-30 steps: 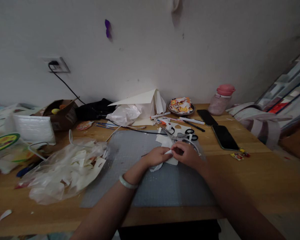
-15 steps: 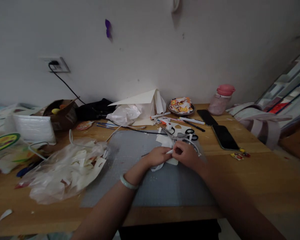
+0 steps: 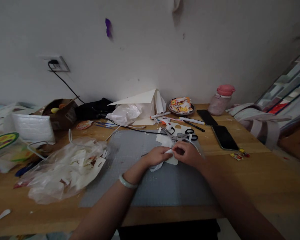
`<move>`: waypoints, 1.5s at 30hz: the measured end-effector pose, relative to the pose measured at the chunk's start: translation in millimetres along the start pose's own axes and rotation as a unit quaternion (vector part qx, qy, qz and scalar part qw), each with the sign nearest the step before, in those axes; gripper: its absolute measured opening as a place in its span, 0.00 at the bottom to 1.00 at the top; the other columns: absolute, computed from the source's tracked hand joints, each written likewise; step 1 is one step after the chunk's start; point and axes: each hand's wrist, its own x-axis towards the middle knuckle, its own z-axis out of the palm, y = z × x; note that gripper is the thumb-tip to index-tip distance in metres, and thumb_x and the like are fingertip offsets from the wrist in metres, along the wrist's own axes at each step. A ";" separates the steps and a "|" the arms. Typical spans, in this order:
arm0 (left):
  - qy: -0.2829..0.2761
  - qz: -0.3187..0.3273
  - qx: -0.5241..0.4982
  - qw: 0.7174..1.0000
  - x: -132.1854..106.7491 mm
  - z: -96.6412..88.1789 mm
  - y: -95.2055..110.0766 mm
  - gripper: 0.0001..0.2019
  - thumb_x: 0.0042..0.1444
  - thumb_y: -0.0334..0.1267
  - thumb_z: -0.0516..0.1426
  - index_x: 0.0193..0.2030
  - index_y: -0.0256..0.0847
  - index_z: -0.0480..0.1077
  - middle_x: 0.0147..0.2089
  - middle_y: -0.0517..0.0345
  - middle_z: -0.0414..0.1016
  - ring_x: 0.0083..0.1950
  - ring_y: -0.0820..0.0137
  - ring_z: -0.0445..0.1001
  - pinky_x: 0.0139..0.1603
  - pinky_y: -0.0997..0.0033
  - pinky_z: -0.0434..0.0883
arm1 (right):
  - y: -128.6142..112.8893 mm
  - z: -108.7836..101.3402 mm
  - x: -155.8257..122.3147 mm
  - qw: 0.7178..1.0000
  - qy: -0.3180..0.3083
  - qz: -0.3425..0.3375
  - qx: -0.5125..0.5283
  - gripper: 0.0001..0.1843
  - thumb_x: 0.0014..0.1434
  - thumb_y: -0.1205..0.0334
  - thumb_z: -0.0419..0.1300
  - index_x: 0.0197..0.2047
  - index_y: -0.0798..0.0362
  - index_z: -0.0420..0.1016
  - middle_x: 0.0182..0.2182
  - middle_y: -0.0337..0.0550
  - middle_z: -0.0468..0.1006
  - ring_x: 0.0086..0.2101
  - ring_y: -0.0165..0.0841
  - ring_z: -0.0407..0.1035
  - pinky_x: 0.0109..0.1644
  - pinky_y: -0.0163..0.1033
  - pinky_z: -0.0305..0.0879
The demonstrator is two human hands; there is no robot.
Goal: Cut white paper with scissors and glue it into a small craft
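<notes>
Both my hands meet over the grey cutting mat [image 3: 145, 186] at the middle of the wooden desk. My left hand [image 3: 158, 156], with a pale bangle on its wrist, is closed in a pinch on a small white paper piece [image 3: 169, 157]. My right hand [image 3: 187, 154] is closed on the same paper from the right. More white paper scraps lie just behind the hands. Metal scissors [image 3: 173, 136] and black-handled scissors [image 3: 192, 134] lie right behind them.
A clear plastic bag of paper offcuts [image 3: 65, 168] lies left of the mat. Two dark phones [image 3: 225, 137] lie at the right, with a pink-lidded bottle [image 3: 221, 99], a dish of stickers [image 3: 181, 105] and pens [image 3: 191, 120] behind. A cardboard box [image 3: 61, 115] stands at the back left.
My hands stay pinched on the paper piece, with only slight finger shifts. The view has barely moved.
</notes>
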 end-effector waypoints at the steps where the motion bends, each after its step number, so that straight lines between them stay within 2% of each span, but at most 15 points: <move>1: 0.000 -0.003 0.004 1.000 0.0 -0.1 0.5 0.12 0.56 0.39 0.47 0.31 0.37 0.69 0.30 0.59 0.70 0.37 0.69 0.66 0.38 0.75 0.62 | -1.0 0.3 -0.2 1.000 -0.007 -0.006 -0.004 0.04 0.48 0.68 0.54 0.28 0.52 0.69 0.24 0.37 0.70 0.23 0.27 0.61 0.28 0.32 0.56; 10: -0.007 -0.011 0.027 1.000 0.5 -1.0 3.0 0.11 0.55 0.38 0.47 0.29 0.37 0.67 0.28 0.61 0.67 0.35 0.71 0.64 0.35 0.76 0.61 | -0.4 5.2 0.5 0.996 0.005 0.047 -0.080 0.04 0.44 0.70 0.55 0.24 0.52 0.66 0.22 0.35 0.68 0.24 0.28 0.61 0.28 0.32 0.52; 14: -0.012 -0.009 0.014 1.000 -0.7 -1.9 1.7 0.12 0.56 0.40 0.48 0.28 0.37 0.66 0.26 0.62 0.65 0.33 0.72 0.63 0.33 0.77 0.61 | 8.4 -3.5 2.3 0.989 0.077 0.101 -0.073 0.03 0.45 0.68 0.55 0.23 0.52 0.65 0.22 0.35 0.68 0.23 0.28 0.61 0.28 0.32 0.54; 16: -0.013 -0.009 0.009 1.000 -1.1 -2.0 1.2 0.12 0.56 0.40 0.48 0.28 0.37 0.66 0.26 0.62 0.65 0.33 0.72 0.63 0.33 0.77 0.60 | 12.1 -9.2 3.3 0.989 0.091 0.105 -0.045 0.03 0.47 0.67 0.55 0.23 0.52 0.65 0.21 0.35 0.67 0.23 0.28 0.61 0.28 0.32 0.55; 22: -0.006 -0.016 0.011 1.000 -1.0 -1.5 2.8 0.12 0.56 0.41 0.47 0.29 0.37 0.67 0.26 0.62 0.66 0.33 0.71 0.64 0.35 0.76 0.61 | 9.5 -9.1 2.2 0.998 -0.004 0.036 -0.043 0.05 0.51 0.66 0.53 0.28 0.52 0.70 0.23 0.37 0.69 0.23 0.28 0.61 0.28 0.32 0.55; 27: -0.011 -0.017 0.005 1.000 -1.1 -1.6 5.1 0.12 0.56 0.40 0.47 0.29 0.37 0.67 0.25 0.62 0.65 0.32 0.72 0.63 0.34 0.75 0.61 | 3.0 -2.4 -0.1 0.998 -0.033 0.005 -0.057 0.06 0.51 0.69 0.54 0.30 0.51 0.71 0.25 0.37 0.71 0.26 0.28 0.62 0.31 0.33 0.56; 33: -0.008 -0.017 0.005 1.000 -0.8 -1.6 5.9 0.12 0.55 0.39 0.47 0.26 0.38 0.64 0.24 0.63 0.62 0.30 0.72 0.61 0.34 0.75 0.60 | -0.4 -6.4 -0.4 0.996 -0.063 -0.030 -0.047 0.06 0.49 0.70 0.54 0.30 0.53 0.70 0.25 0.37 0.70 0.24 0.27 0.61 0.30 0.32 0.56; 38: -0.007 -0.015 0.007 1.000 0.1 -0.7 3.9 0.12 0.56 0.39 0.47 0.26 0.37 0.64 0.24 0.63 0.62 0.30 0.72 0.62 0.33 0.76 0.60 | 1.4 -1.6 0.0 0.998 -0.037 -0.004 -0.053 0.06 0.52 0.68 0.52 0.28 0.53 0.69 0.24 0.37 0.70 0.25 0.27 0.61 0.30 0.32 0.55; 45: -0.002 -0.011 0.018 1.000 1.5 0.2 4.0 0.12 0.56 0.39 0.46 0.26 0.38 0.65 0.25 0.62 0.64 0.32 0.71 0.63 0.34 0.75 0.60 | -1.4 5.4 2.0 0.993 -0.011 0.074 -0.089 0.04 0.45 0.70 0.54 0.22 0.53 0.66 0.21 0.35 0.69 0.24 0.27 0.60 0.28 0.32 0.50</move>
